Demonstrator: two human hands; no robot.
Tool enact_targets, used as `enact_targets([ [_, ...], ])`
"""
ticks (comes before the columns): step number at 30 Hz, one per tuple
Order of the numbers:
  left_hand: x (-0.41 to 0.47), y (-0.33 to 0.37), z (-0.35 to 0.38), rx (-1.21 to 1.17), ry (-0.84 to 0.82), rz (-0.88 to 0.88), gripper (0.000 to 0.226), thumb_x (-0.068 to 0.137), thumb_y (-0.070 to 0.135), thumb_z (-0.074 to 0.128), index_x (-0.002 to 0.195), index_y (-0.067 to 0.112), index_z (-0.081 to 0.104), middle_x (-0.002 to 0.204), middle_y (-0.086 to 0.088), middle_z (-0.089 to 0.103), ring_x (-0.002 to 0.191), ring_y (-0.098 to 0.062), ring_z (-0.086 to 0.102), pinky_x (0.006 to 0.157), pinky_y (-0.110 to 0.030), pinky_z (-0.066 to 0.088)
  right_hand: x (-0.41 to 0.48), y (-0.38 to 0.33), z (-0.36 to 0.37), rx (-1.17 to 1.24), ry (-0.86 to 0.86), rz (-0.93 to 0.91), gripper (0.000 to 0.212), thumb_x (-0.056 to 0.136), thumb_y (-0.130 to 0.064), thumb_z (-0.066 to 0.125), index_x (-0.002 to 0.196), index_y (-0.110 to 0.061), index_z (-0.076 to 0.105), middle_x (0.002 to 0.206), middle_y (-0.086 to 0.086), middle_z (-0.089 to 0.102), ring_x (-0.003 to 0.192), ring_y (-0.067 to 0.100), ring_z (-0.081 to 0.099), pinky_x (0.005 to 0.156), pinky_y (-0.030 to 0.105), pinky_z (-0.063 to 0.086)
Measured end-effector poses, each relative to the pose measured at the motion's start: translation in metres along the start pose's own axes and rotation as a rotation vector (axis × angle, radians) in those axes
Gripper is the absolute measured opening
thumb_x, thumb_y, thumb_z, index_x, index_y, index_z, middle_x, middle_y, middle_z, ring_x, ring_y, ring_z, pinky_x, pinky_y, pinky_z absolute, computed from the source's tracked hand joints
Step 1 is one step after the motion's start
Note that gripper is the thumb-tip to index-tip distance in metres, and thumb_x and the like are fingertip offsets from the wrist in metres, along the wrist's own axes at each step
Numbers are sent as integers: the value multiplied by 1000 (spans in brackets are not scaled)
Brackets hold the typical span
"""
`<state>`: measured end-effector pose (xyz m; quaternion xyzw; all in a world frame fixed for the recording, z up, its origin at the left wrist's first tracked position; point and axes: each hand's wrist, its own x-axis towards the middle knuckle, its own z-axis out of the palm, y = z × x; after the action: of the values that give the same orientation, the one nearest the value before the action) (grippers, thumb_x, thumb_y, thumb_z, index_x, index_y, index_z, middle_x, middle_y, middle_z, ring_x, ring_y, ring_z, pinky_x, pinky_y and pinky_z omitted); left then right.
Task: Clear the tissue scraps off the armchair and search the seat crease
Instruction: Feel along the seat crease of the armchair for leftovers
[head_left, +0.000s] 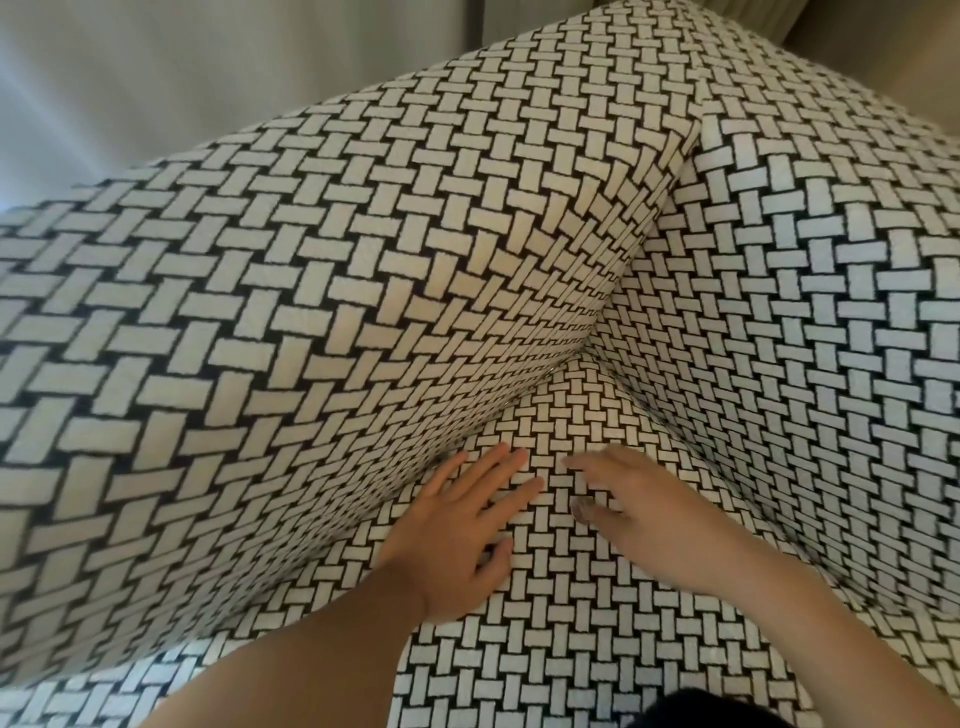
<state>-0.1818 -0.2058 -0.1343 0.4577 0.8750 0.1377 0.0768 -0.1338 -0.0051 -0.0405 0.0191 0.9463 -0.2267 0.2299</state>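
Observation:
The armchair is covered in a black-and-white basket-weave fabric and fills the head view. Its seat (571, 639) runs up to a corner crease (566, 374) where the left arm (260, 322) and the backrest (810, 312) meet. My left hand (462, 530) lies flat on the seat with fingers spread, its fingertips close to the crease along the left arm. My right hand (639, 509) rests palm down beside it, fingers curled slightly toward the left hand. Neither hand holds anything. I see no tissue scraps.
A pale curtain or wall (156, 78) hangs behind the chair at the upper left. A beige surface (883, 31) shows at the top right. A dark patch of clothing (696, 712) sits at the bottom edge.

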Motion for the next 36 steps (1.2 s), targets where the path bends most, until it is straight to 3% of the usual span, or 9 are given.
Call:
enact_targets([
  [4,1,2,-2,22,7,0,62,89,38,37,148,29,22,156,1,20,144,-14,14,109,-44,16,47,11,-4,23,180,27,57,96,-25,48,148,-17,25,150,0,28,136,15,28,111,23,21],
  [7,1,3,-1,22,-4,1,62,88,38,38,147,29,23,156,1,20,144,-15,14,109,-44,16,74,10,4,10,192,61,64,98,-30,41,151,-11,11,158,3,9,144,21,14,118,31,11],
  [10,1,2,-1,37,-6,-1,64,87,39,40,148,29,24,156,1,19,144,-16,15,109,-42,16,86,5,11,-101,177,181,62,100,-38,27,151,-13,1,159,1,0,144,21,8,117,39,9],
  [17,2,2,-4,67,-5,-6,64,85,39,41,147,28,27,155,0,24,143,-16,17,109,-41,16,93,-7,6,-410,153,266,72,96,-56,11,150,-8,10,153,5,23,138,24,17,111,43,21],
  [23,2,2,-5,86,-11,-4,63,86,37,40,147,27,27,155,0,25,143,-17,21,109,-40,17,104,-19,-3,-568,40,258,87,88,-70,14,148,-8,17,151,7,23,139,23,14,111,44,26],
  [29,2,2,-4,87,-12,4,64,86,37,41,147,27,25,156,0,22,143,-16,18,110,-41,17,109,-10,-11,-586,-18,177,85,86,-72,19,149,-14,20,155,3,21,142,22,10,112,44,25],
  [36,1,1,-5,92,-5,15,63,87,37,40,148,26,25,156,-1,21,144,-17,18,110,-41,17,100,12,-21,-411,-26,-3,70,91,-63,27,147,-21,25,154,0,26,141,20,20,113,38,26],
])
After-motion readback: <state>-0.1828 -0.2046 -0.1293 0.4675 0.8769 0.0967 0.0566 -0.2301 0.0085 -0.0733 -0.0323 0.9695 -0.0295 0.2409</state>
